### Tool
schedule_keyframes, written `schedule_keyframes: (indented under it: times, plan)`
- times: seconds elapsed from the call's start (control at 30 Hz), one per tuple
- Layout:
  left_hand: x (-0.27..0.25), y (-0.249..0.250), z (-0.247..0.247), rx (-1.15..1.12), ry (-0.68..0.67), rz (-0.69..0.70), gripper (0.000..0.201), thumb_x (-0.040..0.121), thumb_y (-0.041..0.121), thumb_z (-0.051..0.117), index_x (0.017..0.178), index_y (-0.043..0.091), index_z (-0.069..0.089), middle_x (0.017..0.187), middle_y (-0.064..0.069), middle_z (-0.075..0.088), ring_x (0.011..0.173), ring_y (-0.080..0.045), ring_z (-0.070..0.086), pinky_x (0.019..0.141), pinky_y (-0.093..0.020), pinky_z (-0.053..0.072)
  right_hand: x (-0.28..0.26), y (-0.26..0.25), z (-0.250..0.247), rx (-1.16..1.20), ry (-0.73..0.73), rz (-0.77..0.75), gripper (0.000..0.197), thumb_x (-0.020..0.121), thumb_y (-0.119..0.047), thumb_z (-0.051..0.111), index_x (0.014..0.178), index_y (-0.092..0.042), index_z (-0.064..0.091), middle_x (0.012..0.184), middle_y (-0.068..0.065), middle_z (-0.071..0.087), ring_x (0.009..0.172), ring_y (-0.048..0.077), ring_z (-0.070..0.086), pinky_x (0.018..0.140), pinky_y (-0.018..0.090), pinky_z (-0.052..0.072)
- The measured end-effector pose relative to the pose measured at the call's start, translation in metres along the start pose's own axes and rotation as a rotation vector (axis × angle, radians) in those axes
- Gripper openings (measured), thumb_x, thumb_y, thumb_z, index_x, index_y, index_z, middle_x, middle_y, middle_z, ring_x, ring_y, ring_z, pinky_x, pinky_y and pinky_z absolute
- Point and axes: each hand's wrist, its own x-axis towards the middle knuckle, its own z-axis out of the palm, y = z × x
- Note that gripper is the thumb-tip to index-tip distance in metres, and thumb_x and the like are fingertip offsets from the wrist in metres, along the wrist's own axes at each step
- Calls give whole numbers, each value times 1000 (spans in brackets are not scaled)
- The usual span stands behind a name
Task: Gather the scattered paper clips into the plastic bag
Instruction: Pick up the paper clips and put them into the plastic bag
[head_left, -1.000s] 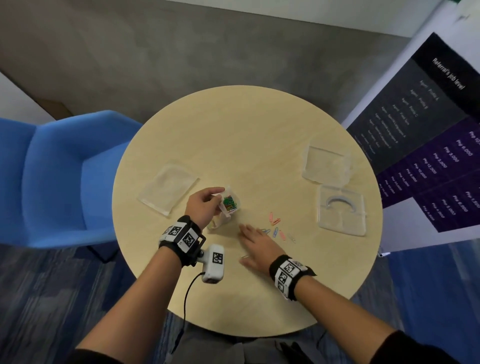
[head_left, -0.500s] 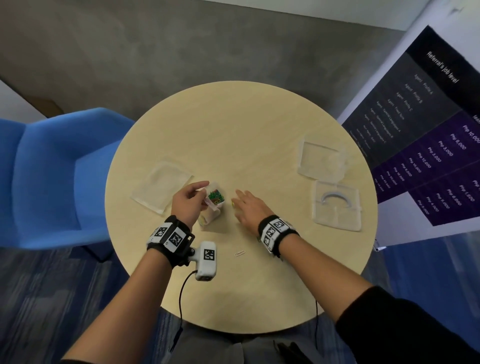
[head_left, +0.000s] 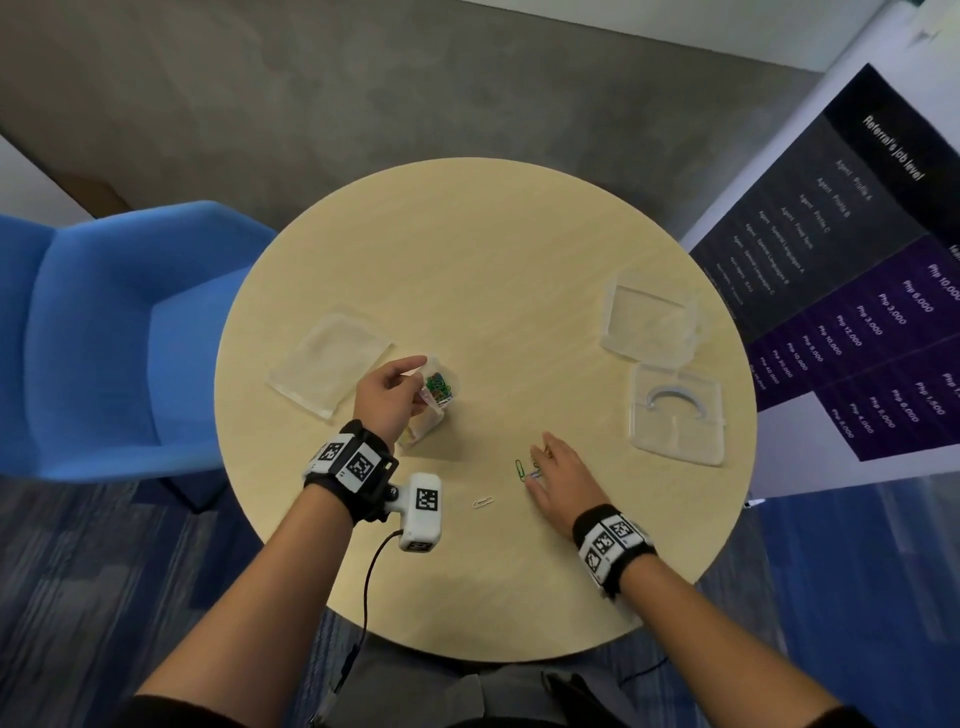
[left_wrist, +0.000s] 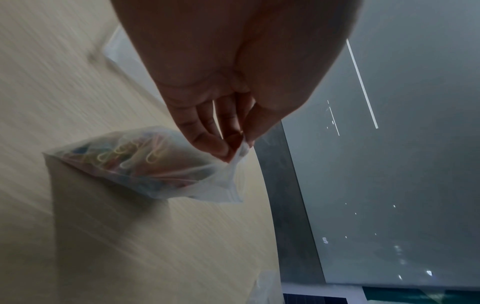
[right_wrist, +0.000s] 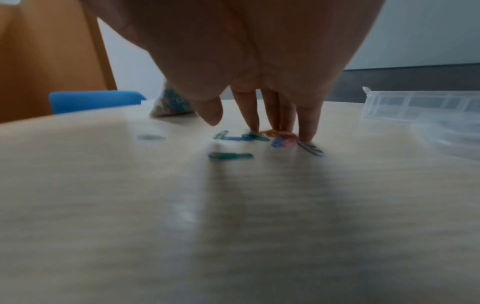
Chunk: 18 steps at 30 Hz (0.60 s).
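A small clear plastic bag (head_left: 435, 400) (left_wrist: 145, 164) with several coloured paper clips inside rests on the round table (head_left: 467, 249). My left hand (head_left: 387, 397) (left_wrist: 228, 144) pinches its top edge and holds it up. My right hand (head_left: 558, 478) (right_wrist: 259, 115) lies flat to the right, straight fingertips (right_wrist: 307, 131) pressing on several loose clips (right_wrist: 278, 137). A green clip (head_left: 520, 470) (right_wrist: 230, 156) lies just left of that hand. A white clip (head_left: 483, 502) lies alone nearer the front edge.
Three clear plastic box parts lie on the table: a lid (head_left: 330, 361) at the left, a box (head_left: 649, 322) and a lid (head_left: 675, 415) at the right. A blue chair (head_left: 104, 332) stands left, a printed banner (head_left: 857, 270) right.
My right hand has drawn back from the bag toward the right front, onto a cluster of loose clips. My left hand keeps its pinch on the bag.
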Motion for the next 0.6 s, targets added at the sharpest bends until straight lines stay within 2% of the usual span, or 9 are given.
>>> schedule_keyframes:
  times: [0.07,0.13,0.2,0.23,0.3,0.4,0.43,0.53,0.6]
  plan:
    - [-1,0,3,-10,-2,-11,23,94,6,55,111,12,70,80,-4,62,68,-15,60,64,-24,50,-4,-16,2,-1,154,-113,39,91,-30,58,124,-9,61,134,18,52,125,32,48,108,42,39]
    - [-2,0,6,-11,-4,-14,22,95,7,55,110,13,70,79,-4,60,65,-12,59,63,-23,49,-5,-40,10,33,220,-356,17,83,-17,63,97,-8,69,101,15,65,93,33,61,83,42,53]
    - [-4,-1,7,-4,-6,-17,22,95,7,55,109,13,70,76,-4,59,57,-8,58,62,-23,49,-12,-65,24,25,70,-590,8,79,-7,60,76,-7,67,78,12,63,71,31,59,65,39,53]
    - [-4,-1,7,-2,-2,-22,22,94,6,55,109,13,70,75,-4,59,53,-6,57,61,-24,48,-17,-71,31,6,-15,-649,9,77,-4,59,72,-6,65,75,11,62,69,30,59,64,39,52]
    - [-4,-2,7,0,7,-36,22,93,6,56,108,14,71,75,-4,59,48,-4,56,61,-24,48,-27,-70,37,14,-62,-637,11,79,-2,58,81,-2,68,88,15,67,80,33,63,73,42,55]
    - [-5,-1,8,-10,11,-52,22,93,5,56,107,14,71,77,-4,61,51,-6,57,60,-24,48,-41,-43,36,49,54,-475,33,88,-12,47,113,0,65,122,19,63,106,34,63,94,40,52]
    - [-5,-1,8,-13,5,-56,22,93,5,56,108,13,70,79,-5,62,55,-10,59,60,-24,49,-42,-35,32,29,97,-434,34,88,-14,46,115,-1,64,125,19,62,108,33,62,95,41,52]
    - [-8,-1,12,-7,-14,-65,23,94,3,55,109,12,69,85,-7,63,64,-15,60,58,-21,50,-38,-23,20,-36,168,-379,25,77,-9,67,102,-5,68,116,18,65,102,34,63,85,46,55]
    - [-10,-2,16,2,-22,-73,23,95,4,54,110,11,69,86,-7,63,64,-14,59,58,-21,50,-33,-29,14,-68,121,-387,35,77,-14,72,111,-7,65,126,18,60,114,35,59,91,49,52]
